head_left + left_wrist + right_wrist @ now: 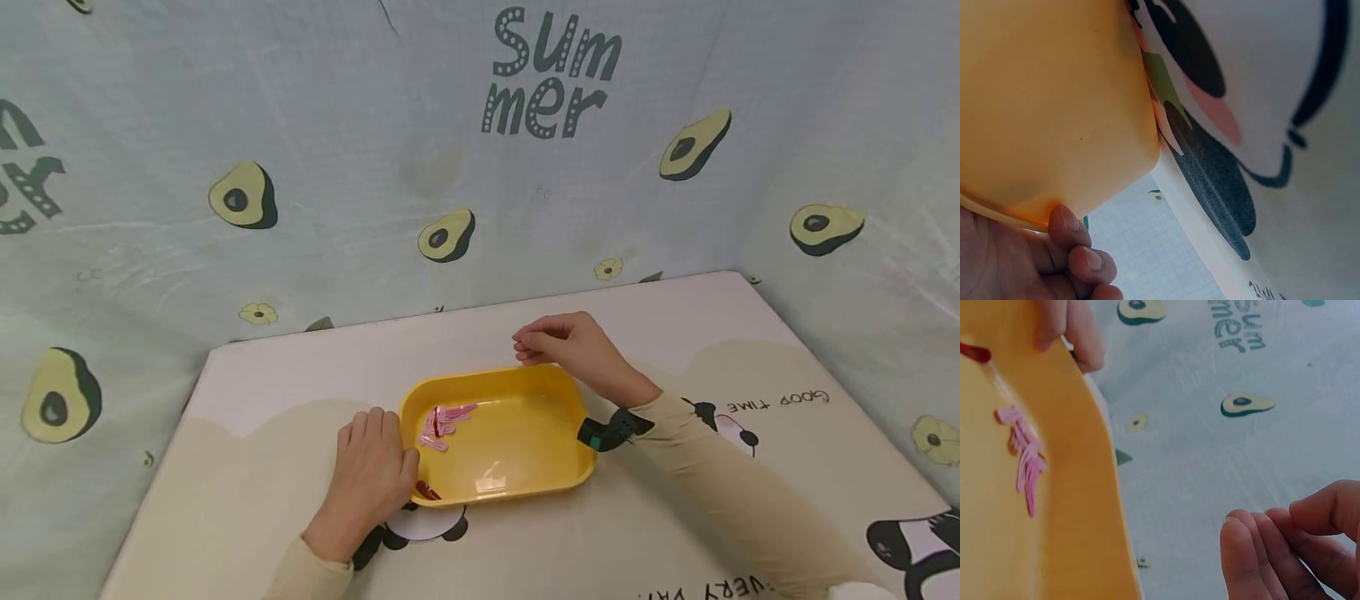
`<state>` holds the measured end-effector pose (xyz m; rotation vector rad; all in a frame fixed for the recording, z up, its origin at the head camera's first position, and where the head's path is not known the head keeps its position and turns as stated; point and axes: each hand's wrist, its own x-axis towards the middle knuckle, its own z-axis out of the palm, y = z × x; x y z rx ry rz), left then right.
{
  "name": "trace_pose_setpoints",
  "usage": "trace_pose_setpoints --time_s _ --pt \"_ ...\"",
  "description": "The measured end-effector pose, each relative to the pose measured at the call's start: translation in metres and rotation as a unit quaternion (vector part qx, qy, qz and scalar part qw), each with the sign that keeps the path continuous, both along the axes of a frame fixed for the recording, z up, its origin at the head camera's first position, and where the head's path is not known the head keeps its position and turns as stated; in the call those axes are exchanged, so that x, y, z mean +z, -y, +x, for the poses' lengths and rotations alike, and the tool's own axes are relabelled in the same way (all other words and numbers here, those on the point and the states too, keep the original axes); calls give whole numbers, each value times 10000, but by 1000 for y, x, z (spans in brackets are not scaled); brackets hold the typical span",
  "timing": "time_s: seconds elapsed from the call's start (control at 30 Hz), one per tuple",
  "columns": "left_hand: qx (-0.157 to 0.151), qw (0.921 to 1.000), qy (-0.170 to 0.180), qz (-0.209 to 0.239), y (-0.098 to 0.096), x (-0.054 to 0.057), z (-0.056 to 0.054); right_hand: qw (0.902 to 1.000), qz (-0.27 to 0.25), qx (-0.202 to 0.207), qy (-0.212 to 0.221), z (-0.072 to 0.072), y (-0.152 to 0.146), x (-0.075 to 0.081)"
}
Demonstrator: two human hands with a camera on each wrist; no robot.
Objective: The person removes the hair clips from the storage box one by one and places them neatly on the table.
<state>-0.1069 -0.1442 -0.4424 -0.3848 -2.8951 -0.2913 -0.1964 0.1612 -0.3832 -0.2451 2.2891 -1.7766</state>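
Note:
A yellow tray (pixel 517 450) with rounded corners lies in front of me on the printed table. My left hand (pixel 375 462) grips its left rim, the thumb over the edge; the left wrist view shows those fingers (pixel 1066 225) at the rim of the tray (pixel 1054 125). Small pink hair clips (pixel 442 423) lie in a loose heap inside, towards the left; they also show in the right wrist view (pixel 1024 453). A dark red clip (pixel 427 490) rests in the near left corner. Over the far right rim hovers my right hand (pixel 566 346), fingers loosely curled, nothing visible between them (pixel 1291 550).
The pale table (pixel 270 458) carries printed cartoon faces and lettering. Behind it and along both sides hangs a light cloth (pixel 352 167) with avocado prints. A dark green-and-black wrist strap (pixel 611 431) on the right arm overlaps the tray's right rim in the head view.

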Motion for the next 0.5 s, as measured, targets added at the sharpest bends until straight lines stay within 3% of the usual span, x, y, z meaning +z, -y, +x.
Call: trace_pose_setpoints --time_s 0.27,0.5 --pt "10 10000 59 20 -3 2 -4 9996 -173 230 -59 -1 19 4" --pt "33 9998 174 -6 -1 2 0 9982 -307 514 -42 3 39 -5"
